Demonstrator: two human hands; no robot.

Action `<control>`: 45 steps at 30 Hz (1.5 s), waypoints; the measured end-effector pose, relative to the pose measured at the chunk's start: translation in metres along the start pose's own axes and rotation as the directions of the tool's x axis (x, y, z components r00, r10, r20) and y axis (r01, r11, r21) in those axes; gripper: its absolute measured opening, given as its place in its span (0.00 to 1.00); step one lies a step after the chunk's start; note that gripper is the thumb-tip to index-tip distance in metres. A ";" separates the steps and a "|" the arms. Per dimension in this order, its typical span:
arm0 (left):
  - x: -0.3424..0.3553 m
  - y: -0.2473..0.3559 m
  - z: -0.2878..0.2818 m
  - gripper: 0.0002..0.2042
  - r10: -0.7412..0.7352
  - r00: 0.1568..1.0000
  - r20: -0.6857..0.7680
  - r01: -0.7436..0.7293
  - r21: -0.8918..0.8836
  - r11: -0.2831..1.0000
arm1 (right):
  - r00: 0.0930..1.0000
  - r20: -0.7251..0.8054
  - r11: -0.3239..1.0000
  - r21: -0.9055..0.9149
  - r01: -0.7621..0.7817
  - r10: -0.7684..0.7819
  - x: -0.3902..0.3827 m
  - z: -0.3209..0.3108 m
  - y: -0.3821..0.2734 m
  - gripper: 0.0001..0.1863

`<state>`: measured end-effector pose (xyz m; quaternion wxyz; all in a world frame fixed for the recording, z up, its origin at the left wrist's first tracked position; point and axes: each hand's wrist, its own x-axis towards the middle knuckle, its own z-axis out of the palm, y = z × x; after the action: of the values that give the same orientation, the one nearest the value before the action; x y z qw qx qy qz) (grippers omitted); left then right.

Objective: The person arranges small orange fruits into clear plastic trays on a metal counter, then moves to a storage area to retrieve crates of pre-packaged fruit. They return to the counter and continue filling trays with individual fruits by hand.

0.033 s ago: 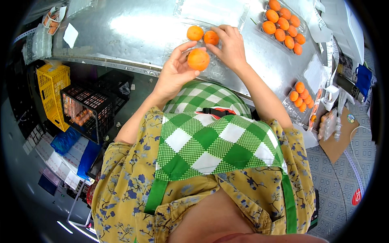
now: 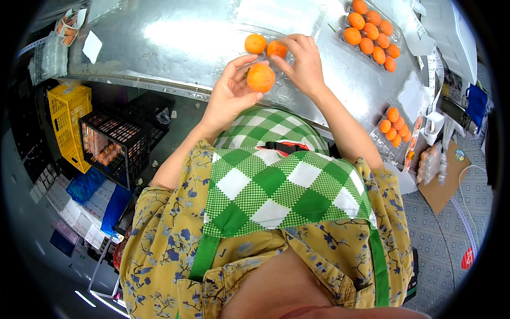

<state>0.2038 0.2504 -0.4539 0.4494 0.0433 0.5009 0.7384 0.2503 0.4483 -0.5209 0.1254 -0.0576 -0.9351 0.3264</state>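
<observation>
Probably, held fruit (image 2: 261, 78): above steel table (image 2: 133, 58); firm but bruisable, best taken around its middle.
Left hand (image 2: 232, 90): fingers curled onto it.
Right hand (image 2: 303, 63): at another fruit (image 2: 275, 49) on table; whether clamped, I cannot tell.

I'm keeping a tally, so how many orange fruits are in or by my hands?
3: one fruit in your left hand, a second fruit at your right hand, a third fruit left of that. The hands may hide more.
</observation>
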 end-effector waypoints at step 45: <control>0.001 -0.008 -0.006 0.25 0.232 0.972 0.026 -0.221 0.425 0.878 | 0.892 0.384 0.497 0.741 -0.452 0.238 -0.019 -0.026 -0.047 0.14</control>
<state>0.2046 0.2476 -0.4638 0.3331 0.1889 0.6470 0.6594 0.2747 0.4233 -0.4762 -0.0405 -0.1421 -0.6546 0.7414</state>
